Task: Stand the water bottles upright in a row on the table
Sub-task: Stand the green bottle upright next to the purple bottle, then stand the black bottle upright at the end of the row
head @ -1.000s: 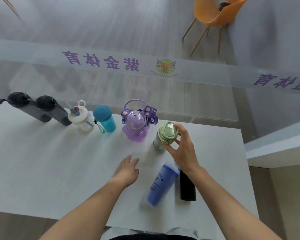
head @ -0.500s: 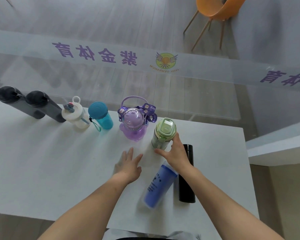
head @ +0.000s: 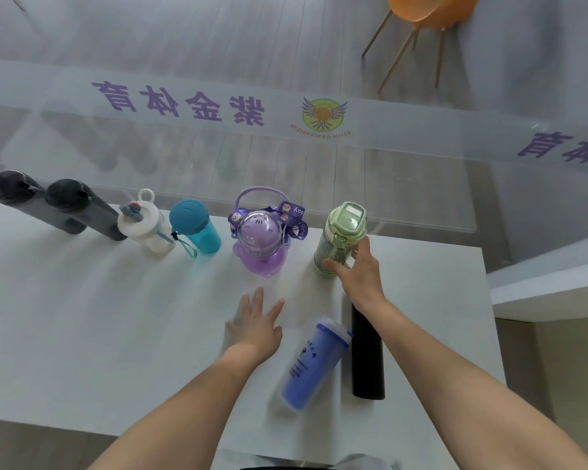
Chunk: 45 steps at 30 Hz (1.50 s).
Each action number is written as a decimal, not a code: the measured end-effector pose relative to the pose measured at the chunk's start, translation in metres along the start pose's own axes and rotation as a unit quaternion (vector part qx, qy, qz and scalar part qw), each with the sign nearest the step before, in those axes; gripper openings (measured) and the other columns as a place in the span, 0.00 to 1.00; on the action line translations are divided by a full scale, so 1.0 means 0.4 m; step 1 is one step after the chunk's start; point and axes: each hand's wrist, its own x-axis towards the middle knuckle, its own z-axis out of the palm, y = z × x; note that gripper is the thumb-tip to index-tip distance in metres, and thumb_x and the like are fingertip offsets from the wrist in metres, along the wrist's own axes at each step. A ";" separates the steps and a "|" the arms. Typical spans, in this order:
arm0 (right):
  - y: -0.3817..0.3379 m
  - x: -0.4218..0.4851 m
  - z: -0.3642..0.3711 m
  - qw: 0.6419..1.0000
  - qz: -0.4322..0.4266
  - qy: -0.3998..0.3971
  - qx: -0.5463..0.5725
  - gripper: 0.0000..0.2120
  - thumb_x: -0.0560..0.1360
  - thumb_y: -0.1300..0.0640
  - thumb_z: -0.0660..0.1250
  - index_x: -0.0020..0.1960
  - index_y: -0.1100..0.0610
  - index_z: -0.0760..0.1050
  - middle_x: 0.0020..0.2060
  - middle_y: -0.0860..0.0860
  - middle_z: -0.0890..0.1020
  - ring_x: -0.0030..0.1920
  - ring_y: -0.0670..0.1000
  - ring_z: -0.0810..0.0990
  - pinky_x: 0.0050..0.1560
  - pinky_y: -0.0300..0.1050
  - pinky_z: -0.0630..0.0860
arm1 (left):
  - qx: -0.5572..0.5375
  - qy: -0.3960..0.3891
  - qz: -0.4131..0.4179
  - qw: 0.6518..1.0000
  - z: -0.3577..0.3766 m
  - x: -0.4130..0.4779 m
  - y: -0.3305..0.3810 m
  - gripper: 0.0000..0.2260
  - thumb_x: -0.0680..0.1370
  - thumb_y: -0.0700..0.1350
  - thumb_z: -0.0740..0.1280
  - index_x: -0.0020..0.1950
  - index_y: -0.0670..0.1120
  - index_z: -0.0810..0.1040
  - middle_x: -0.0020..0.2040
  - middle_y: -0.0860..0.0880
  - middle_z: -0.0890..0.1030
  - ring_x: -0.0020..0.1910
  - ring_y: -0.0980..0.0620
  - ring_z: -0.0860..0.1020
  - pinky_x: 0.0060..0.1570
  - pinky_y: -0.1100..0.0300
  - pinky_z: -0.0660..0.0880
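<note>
Several bottles stand upright in a row along the far edge of the white table (head: 82, 334): two dark grey ones (head: 65, 212), a white one (head: 143, 228), a teal one (head: 197, 227), a purple one (head: 260, 242) and a green one (head: 342, 235). My right hand (head: 357, 273) grips the green bottle low on its body. My left hand (head: 255, 329) rests flat on the table, fingers spread, holding nothing. A blue bottle (head: 311, 364) and a black bottle (head: 367, 354) lie on their sides near my right forearm, which hides the black bottle's top.
A glass wall with purple lettering (head: 180, 105) runs just behind the table. An orange chair (head: 421, 15) stands beyond it at the top right. The table's right edge is close to the black bottle, with a white ledge (head: 550, 286) beyond.
My right hand has slid from the green bottle's lid down to its lower body, and the bottle now stands farther back in line with the row. My left hand moved slightly forward.
</note>
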 end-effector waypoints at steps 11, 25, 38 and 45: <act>0.004 -0.015 0.018 1.000 0.000 0.005 0.005 0.35 0.69 0.58 0.81 0.68 0.51 0.65 0.58 0.45 0.77 0.60 0.47 0.75 0.61 0.48 0.78 | -0.013 -0.050 0.011 0.999 -0.002 0.011 0.005 0.28 0.81 0.57 0.55 0.78 0.67 0.47 0.81 0.54 0.35 0.80 0.45 0.36 0.68 0.33 0.62; 0.103 -0.116 -0.096 0.993 0.034 0.029 -0.106 0.24 0.76 0.54 0.74 0.69 0.54 0.72 0.64 0.50 0.77 0.65 0.52 0.75 0.67 0.54 0.75 | -0.051 -0.059 0.004 0.997 -0.009 0.006 0.024 0.26 0.81 0.55 0.55 0.79 0.63 0.52 0.82 0.53 0.39 0.80 0.45 0.40 0.72 0.37 0.60; 0.197 -0.246 -0.141 0.929 0.283 -0.097 -0.218 0.30 0.63 0.28 0.66 0.53 0.49 0.77 0.48 0.47 0.83 0.46 0.52 0.82 0.51 0.50 0.80 | -0.037 -0.056 0.021 0.998 0.020 0.015 0.081 0.25 0.82 0.55 0.54 0.79 0.63 0.53 0.81 0.54 0.38 0.80 0.46 0.38 0.72 0.38 0.62; 0.156 -0.207 -0.178 0.980 0.164 0.075 -0.089 0.24 0.73 0.38 0.72 0.63 0.49 0.75 0.53 0.44 0.80 0.54 0.50 0.81 0.52 0.49 0.77 | -0.037 -0.080 0.020 0.996 0.028 0.021 0.094 0.25 0.82 0.55 0.54 0.79 0.64 0.52 0.81 0.54 0.34 0.79 0.45 0.35 0.70 0.33 0.60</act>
